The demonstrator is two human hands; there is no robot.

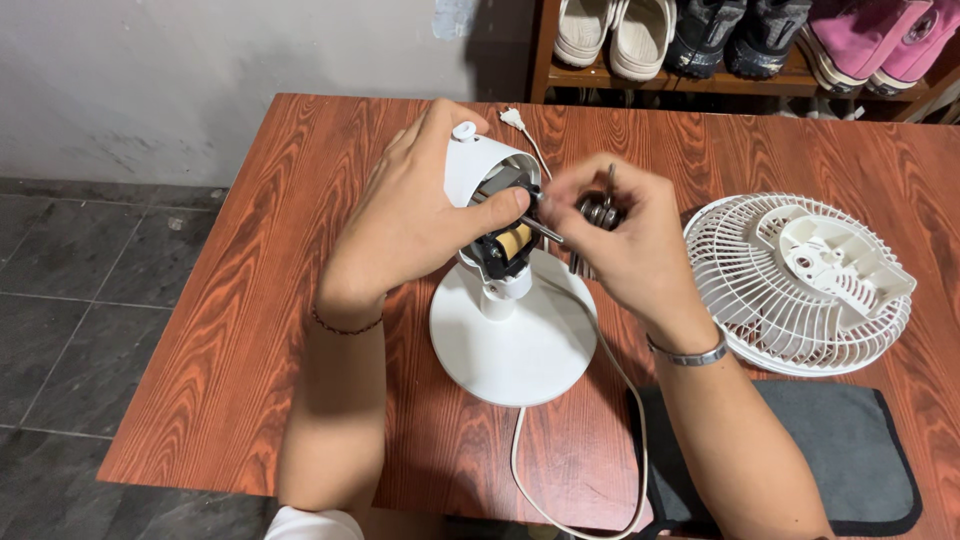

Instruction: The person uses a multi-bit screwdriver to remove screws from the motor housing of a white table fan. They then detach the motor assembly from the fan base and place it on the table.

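Fingers of the left hand [420,215] clamp the white fan motor housing [478,165] above its round base [512,340] mid-table, while the right hand [610,235] pinches pliers [598,210] at the motor shaft [545,232], seemingly mid-disassembly, demanding a steady grip.

A wood-grain bench [250,330] carries a small white fan stand [512,345] with its motor [508,245] laid bare. The left hand [420,215] wraps around the white motor housing [478,160], thumb pressed near the metal shaft [545,232]. The right hand [620,240] closes around a metal tool [600,208] just beside the shaft. A white cord [520,470] trails from the stand toward the bench's near edge. To the right lies a white fan grille [800,285], with a dark cloth mat [850,450] below it. Shoes [640,35] sit on a shelf behind.
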